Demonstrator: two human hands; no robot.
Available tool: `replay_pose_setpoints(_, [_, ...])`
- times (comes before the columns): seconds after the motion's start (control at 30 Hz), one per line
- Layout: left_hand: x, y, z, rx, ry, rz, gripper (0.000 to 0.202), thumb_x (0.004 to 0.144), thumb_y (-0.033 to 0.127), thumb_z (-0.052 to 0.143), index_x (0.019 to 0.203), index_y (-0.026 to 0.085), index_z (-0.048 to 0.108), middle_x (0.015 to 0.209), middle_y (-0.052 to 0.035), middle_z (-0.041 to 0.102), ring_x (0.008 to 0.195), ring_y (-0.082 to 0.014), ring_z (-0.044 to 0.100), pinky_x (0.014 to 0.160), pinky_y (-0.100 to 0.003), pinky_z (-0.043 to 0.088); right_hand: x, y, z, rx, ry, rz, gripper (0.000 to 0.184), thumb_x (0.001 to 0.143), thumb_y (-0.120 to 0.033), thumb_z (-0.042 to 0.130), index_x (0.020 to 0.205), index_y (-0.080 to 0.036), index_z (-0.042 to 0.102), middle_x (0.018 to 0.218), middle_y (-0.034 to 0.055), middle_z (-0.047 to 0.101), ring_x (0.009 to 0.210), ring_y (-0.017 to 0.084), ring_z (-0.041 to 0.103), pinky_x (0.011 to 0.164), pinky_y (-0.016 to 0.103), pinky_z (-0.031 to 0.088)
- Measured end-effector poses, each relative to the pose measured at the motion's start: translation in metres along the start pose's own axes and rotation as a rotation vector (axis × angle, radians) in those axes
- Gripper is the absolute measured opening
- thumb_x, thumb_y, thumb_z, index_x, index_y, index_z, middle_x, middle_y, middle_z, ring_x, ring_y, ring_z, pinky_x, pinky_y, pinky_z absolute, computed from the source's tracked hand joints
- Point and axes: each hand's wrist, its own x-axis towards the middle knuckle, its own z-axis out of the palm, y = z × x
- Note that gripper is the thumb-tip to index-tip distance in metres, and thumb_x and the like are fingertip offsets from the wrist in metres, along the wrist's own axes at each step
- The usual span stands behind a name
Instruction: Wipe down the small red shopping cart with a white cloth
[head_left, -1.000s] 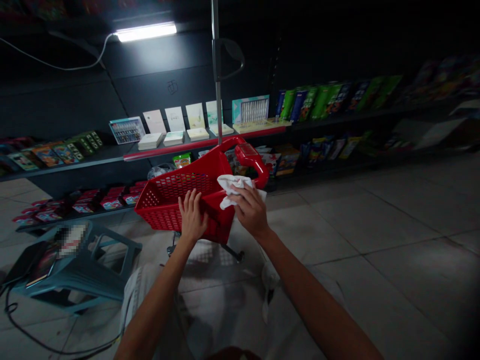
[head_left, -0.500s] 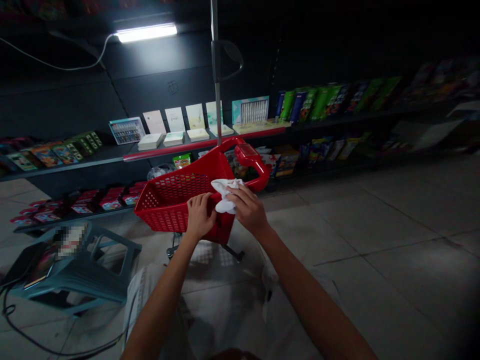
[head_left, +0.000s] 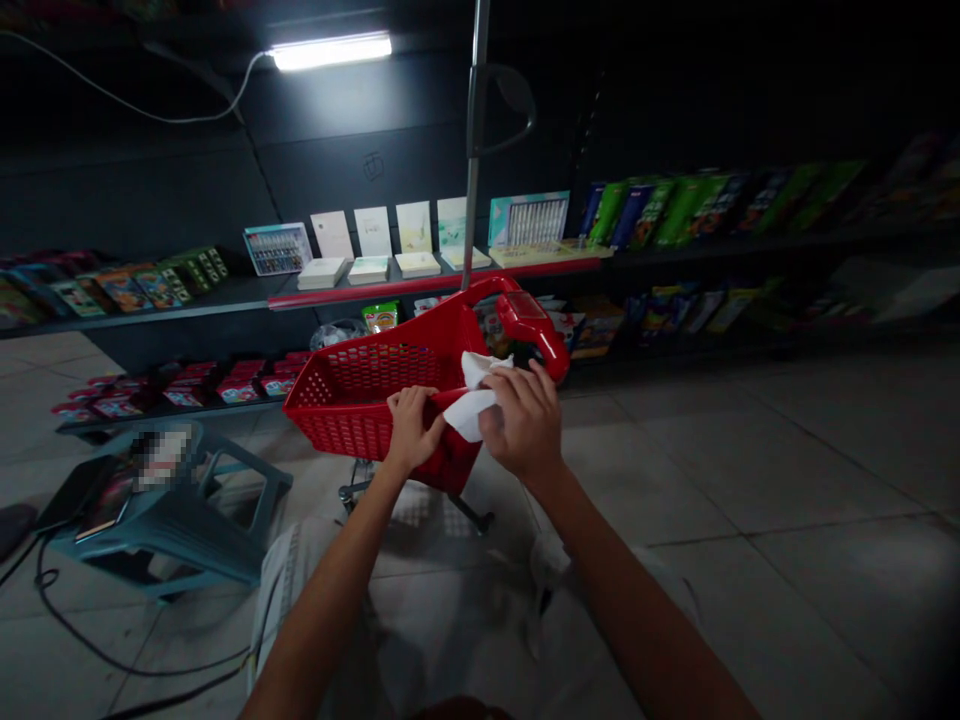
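Observation:
A small red shopping cart (head_left: 352, 425) with perforated plastic sides stands in front of me, its handle toward the right. My left hand (head_left: 411, 430) is closed over the cart's near rim, fingers hooked inside. Further right along that rim, my right hand (head_left: 525, 420) grips a white cloth (head_left: 472, 412) folded over the edge close to the handle (head_left: 529, 320). Part of the cloth is covered by the right fingers.
Behind the cart, a dark shelf (head_left: 337, 290) holds books, boxes and several green and blue packets (head_left: 675, 210). A blue-grey plastic stool (head_left: 180, 520) with a dark device and cables stands at left. A lit tube lamp (head_left: 330, 50) hangs above; a metal pole (head_left: 474, 180) rises behind the cart.
My right hand has slid the cloth a little along the rim toward the handle, and the cloth now drapes over the edge. My left hand keeps its place on the rim. The view has shifted.

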Motion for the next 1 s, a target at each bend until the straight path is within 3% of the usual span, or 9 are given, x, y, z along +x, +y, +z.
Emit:
replay_pose_setpoints(0.1, [-0.001,-0.009,-0.004,-0.035,0.017,-0.011,0.026,0.091,0.038,0.052,0.111,0.022,0.056,0.113,-0.0065,0.067,0.109,-0.0258,0.058,0.102,-0.044,0.035,-0.002,-0.028,-0.002,-0.099,-0.101,0.028,0.047,0.092,-0.043,0.058,0.131,-0.018,0.061,0.138,0.0145,0.062,0.128,0.035,0.052,0.128,0.060,0.015])
replay_pose_setpoints(0.17, [-0.002,-0.017,-0.007,-0.072,0.041,-0.001,0.026,0.092,0.041,0.050,0.109,0.022,0.056,0.110,-0.0064,0.067,0.106,-0.0260,0.058,0.101,-0.045,0.035,-0.003,-0.040,-0.003,-0.168,-0.173,0.041,0.049,0.092,-0.035,0.060,0.137,-0.016,0.057,0.146,0.0152,0.057,0.134,0.036,0.048,0.127,0.060,0.015])
replay_pose_setpoints(0.3, [-0.004,-0.031,-0.017,-0.100,0.027,0.022,0.030,0.090,0.045,0.048,0.108,0.022,0.056,0.107,-0.0072,0.067,0.103,-0.0267,0.058,0.100,-0.046,0.035,0.007,-0.044,-0.010,-0.179,-0.313,0.050,0.045,0.092,-0.015,0.057,0.137,-0.016,0.060,0.144,0.0145,0.061,0.130,0.032,0.052,0.119,0.050,0.031])
replay_pose_setpoints(0.47, [-0.004,-0.046,-0.031,-0.116,-0.066,0.013,0.028,0.091,0.042,0.045,0.107,0.023,0.058,0.107,-0.0077,0.067,0.102,-0.0270,0.057,0.100,-0.046,0.036,0.039,-0.041,-0.029,-0.031,-0.456,0.078,0.042,0.088,-0.012,0.062,0.128,-0.021,0.066,0.124,0.0102,0.072,0.115,0.027,0.062,0.100,0.040,0.043])
replay_pose_setpoints(0.6, [-0.005,-0.055,-0.038,-0.148,0.062,-0.009,0.030,0.096,0.038,0.033,0.093,0.023,0.059,0.093,-0.0062,0.066,0.092,-0.0255,0.056,0.095,-0.045,0.037,0.058,-0.049,-0.041,0.033,-0.617,-0.067,0.038,0.089,-0.013,0.064,0.126,-0.020,0.067,0.120,0.0107,0.072,0.111,0.025,0.064,0.095,0.036,0.045])
replay_pose_setpoints(0.73, [-0.006,-0.072,-0.045,-0.013,0.126,-0.081,0.042,0.103,0.037,0.024,0.075,0.024,0.052,0.078,-0.0051,0.060,0.082,-0.0237,0.052,0.088,-0.042,0.039,0.068,-0.052,-0.047,0.170,-0.679,-0.197,0.038,0.090,-0.018,0.066,0.128,-0.022,0.067,0.126,0.0093,0.072,0.115,0.025,0.066,0.095,0.036,0.046])
replay_pose_setpoints(0.87, [-0.009,-0.083,-0.056,0.072,0.209,-0.128,0.044,0.105,0.039,0.026,0.075,0.023,0.053,0.082,-0.0075,0.061,0.087,-0.0247,0.054,0.090,-0.043,0.042,0.088,-0.032,-0.052,0.287,-0.657,-0.144,0.037,0.089,-0.016,0.065,0.125,-0.022,0.070,0.123,0.0071,0.074,0.111,0.023,0.069,0.094,0.032,0.048])
replay_pose_setpoints(0.93, [-0.013,-0.073,-0.062,0.048,0.330,-0.117,0.040,0.105,0.038,0.029,0.091,0.020,0.062,0.102,-0.0116,0.064,0.104,-0.0265,0.056,0.098,-0.045,0.043,0.104,-0.009,-0.049,0.278,-0.579,-0.112,0.037,0.086,-0.013,0.065,0.122,-0.020,0.071,0.122,0.0075,0.074,0.112,0.023,0.068,0.095,0.032,0.048])
replay_pose_setpoints(1.0, [-0.019,-0.050,-0.066,0.025,0.453,-0.060,0.035,0.104,0.038,0.036,0.114,0.018,0.063,0.126,-0.0152,0.059,0.124,-0.0278,0.051,0.108,-0.048,0.041,0.119,0.022,-0.039,0.214,-0.461,-0.073,0.041,0.085,-0.010,0.064,0.124,-0.019,0.070,0.126,0.0083,0.072,0.117,0.023,0.065,0.100,0.032,0.047])
